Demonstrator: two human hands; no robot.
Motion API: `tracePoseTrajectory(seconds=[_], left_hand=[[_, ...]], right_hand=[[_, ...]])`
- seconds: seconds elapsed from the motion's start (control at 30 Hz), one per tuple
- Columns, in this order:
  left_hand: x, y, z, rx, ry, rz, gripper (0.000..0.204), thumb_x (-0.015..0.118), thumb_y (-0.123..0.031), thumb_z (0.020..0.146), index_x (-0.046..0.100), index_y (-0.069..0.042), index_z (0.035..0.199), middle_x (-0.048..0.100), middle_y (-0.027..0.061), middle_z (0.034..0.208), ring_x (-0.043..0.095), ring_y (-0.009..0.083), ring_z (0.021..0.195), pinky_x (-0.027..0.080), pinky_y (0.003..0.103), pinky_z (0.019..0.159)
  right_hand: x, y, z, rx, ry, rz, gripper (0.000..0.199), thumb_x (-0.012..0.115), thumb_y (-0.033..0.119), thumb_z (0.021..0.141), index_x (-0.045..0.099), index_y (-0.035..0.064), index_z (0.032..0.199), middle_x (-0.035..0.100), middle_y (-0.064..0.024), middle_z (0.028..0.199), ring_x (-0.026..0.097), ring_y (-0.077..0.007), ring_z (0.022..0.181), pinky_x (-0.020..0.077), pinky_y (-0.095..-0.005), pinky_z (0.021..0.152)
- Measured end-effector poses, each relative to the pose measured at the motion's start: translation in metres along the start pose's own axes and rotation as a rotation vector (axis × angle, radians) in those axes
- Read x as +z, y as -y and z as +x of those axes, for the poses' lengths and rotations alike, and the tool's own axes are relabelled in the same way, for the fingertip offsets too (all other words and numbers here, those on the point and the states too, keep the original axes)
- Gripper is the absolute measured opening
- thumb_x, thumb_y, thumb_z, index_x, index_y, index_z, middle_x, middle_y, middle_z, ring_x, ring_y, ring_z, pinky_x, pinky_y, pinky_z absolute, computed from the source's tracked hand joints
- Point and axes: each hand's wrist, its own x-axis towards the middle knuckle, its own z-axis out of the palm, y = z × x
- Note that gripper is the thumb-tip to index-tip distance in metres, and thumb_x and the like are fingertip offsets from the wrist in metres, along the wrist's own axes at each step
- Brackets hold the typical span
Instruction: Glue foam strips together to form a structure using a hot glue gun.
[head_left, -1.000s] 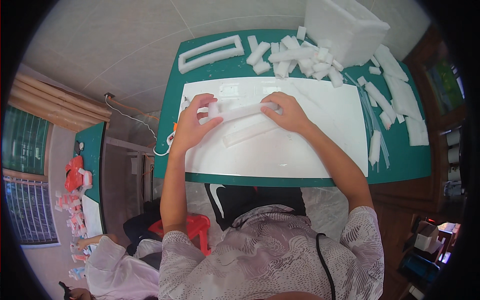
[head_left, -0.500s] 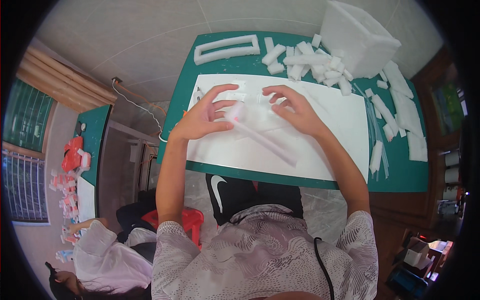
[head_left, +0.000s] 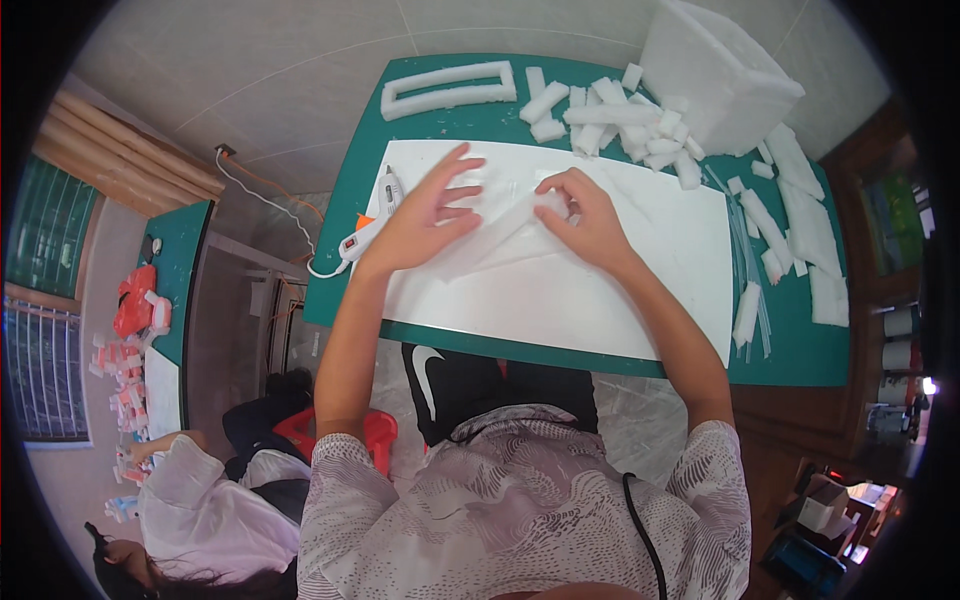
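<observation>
My right hand (head_left: 585, 220) pinches a white foam strip (head_left: 500, 238) near its upper end, over the white board. The strip slants down to the left and is smeared by motion, so its exact outline is hard to make out. To its left, my left hand (head_left: 428, 225) is open with its fingers spread and nothing in it. The strip passes close to this hand's fingertips; whether they touch cannot be seen. Below both hands lies the white board (head_left: 560, 310) on the green table (head_left: 345, 290).
Left of the board's edge are a white pen-shaped tool (head_left: 391, 186) and a white power strip (head_left: 362, 240). A foam frame (head_left: 448, 105), loose foam pieces (head_left: 610, 115) and a foam box (head_left: 712, 85) stand along the back. Clear sticks (head_left: 748, 260) lie right. A person (head_left: 215, 505) sits at left.
The white strip has passed from beside my left hand to my right hand, and now slants the other way. My right fingers have closed; my left hand has stayed open.
</observation>
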Motion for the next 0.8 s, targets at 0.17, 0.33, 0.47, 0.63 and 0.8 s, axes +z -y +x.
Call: tracePoseTrajectory(seconds=[0.17,0.33,0.47,0.63,0.8], left_hand=[[-0.032,0.009,-0.023,0.025,-0.26,0.05,0.05,0.06,0.005,0.089,0.05,-0.005,0.137,0.048,0.0112,0.143,0.06,0.022,0.116,0.051,0.033,0.091],[-0.053,0.03,-0.048,0.015,-0.426,0.291,0.041,0.061,0.002,0.088,0.056,-0.003,0.128,0.057,0.0103,0.129,0.063,0.0207,0.108,0.051,0.032,0.089],[-0.076,0.037,-0.073,-0.028,-0.445,0.521,0.042,0.059,0.002,0.083,0.056,-0.003,0.124,0.058,0.0117,0.124,0.061,0.0236,0.105,0.05,0.034,0.09],[-0.072,0.027,-0.089,-0.107,-0.286,0.811,0.052,0.059,0.001,0.075,0.053,-0.005,0.126,0.056,0.0145,0.125,0.057,0.0324,0.112,0.046,0.041,0.096],[-0.068,0.038,-0.084,-0.177,-0.279,1.003,0.054,0.06,-0.001,0.071,0.053,-0.005,0.125,0.056,0.0137,0.124,0.055,0.034,0.114,0.042,0.044,0.096]], right_hand=[[-0.006,-0.025,0.003,0.162,-0.128,-0.112,0.017,0.072,0.021,0.083,0.067,0.0058,0.089,0.054,-0.0079,0.076,0.05,-0.0176,0.066,0.0412,-0.0298,0.061],[-0.005,-0.027,0.002,0.259,-0.113,-0.223,0.022,0.072,0.026,0.085,0.066,0.0059,0.09,0.055,-0.0089,0.077,0.049,-0.0189,0.066,0.0413,-0.0316,0.062],[-0.016,-0.011,0.004,0.275,0.043,-0.126,0.035,0.075,0.026,0.083,0.064,0.0099,0.111,0.049,-0.0043,0.079,0.047,-0.0167,0.07,0.0409,-0.0299,0.064],[-0.032,-0.022,0.005,0.348,0.266,-0.038,0.048,0.078,0.019,0.079,0.06,0.0128,0.123,0.041,-0.0008,0.077,0.045,-0.0144,0.073,0.0399,-0.0275,0.066],[-0.029,-0.031,0.008,0.296,0.273,-0.14,0.039,0.077,0.015,0.076,0.065,0.0081,0.113,0.044,-0.0016,0.078,0.044,-0.0137,0.073,0.0391,-0.0259,0.069]])
